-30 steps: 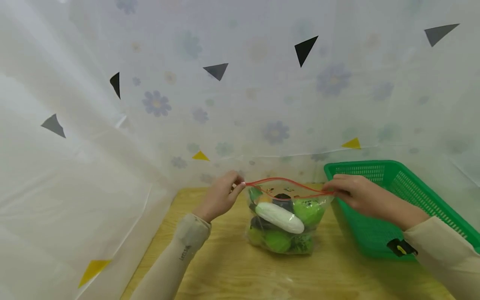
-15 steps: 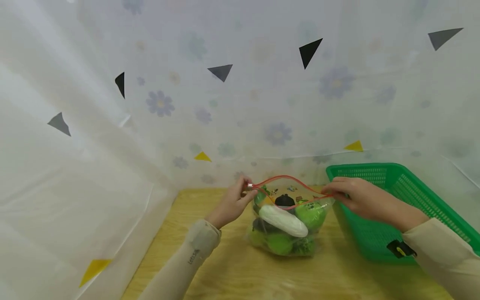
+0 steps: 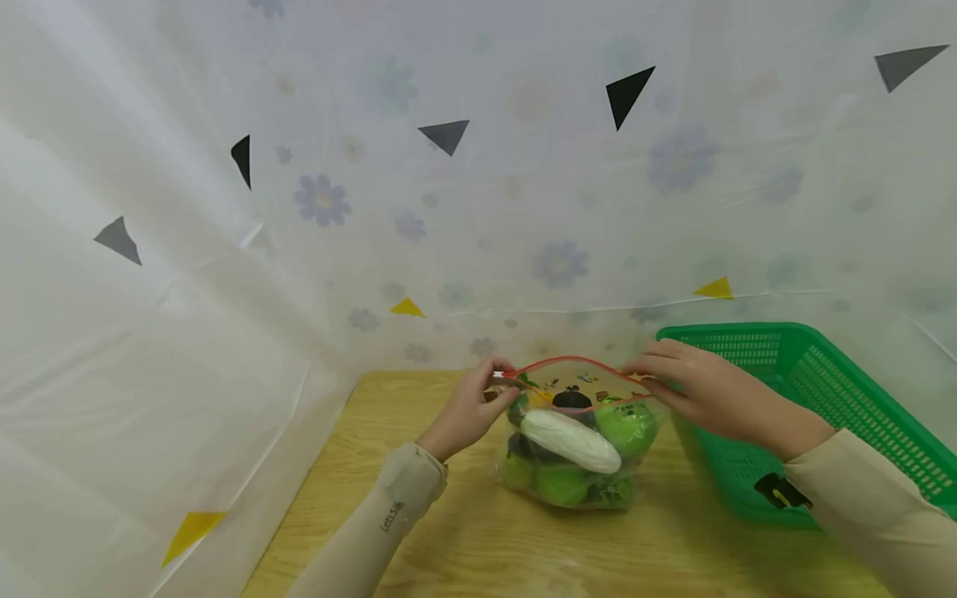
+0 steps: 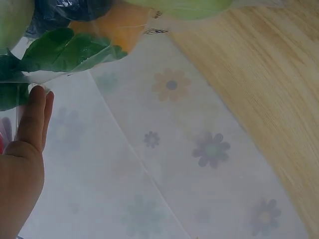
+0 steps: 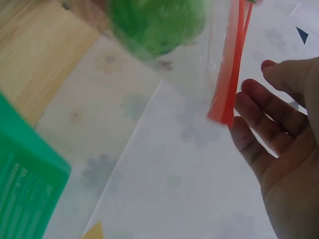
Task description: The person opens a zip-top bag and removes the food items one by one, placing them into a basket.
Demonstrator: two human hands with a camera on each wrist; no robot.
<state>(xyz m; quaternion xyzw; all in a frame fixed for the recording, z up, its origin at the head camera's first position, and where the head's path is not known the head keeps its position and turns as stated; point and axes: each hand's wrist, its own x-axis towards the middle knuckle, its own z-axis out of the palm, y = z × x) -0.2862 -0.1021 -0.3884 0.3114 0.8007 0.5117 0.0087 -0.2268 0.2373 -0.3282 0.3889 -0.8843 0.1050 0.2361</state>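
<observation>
A clear zip bag (image 3: pixel 564 359) with a red zip stands on the table, its mouth spread apart. Through the plastic show a long white vegetable (image 3: pixel 571 442), a round green one (image 3: pixel 628 428), a dark rounded piece (image 3: pixel 573 399) and, in the left wrist view, an orange piece (image 4: pixel 114 29) beside green leaves (image 4: pixel 60 52). My left hand (image 3: pixel 465 413) pinches the zip's left end by its white slider (image 3: pixel 500 375). At the right end is my right hand (image 3: pixel 706 390); in the right wrist view its fingertips meet the red zip strip (image 5: pixel 227 79), thumb held apart.
A green perforated basket (image 3: pixel 755 490) stands right of the bag, under my right forearm. The wooden table (image 3: pixel 449 531) ends at a pale flowered sheet (image 3: pixel 523 208) hanging behind and at the left.
My left hand has shifted right along with the bag's left zip end, and the mouth has bowed wider. The right hand has moved slightly left, its thumb and fingers coming off their grip.
</observation>
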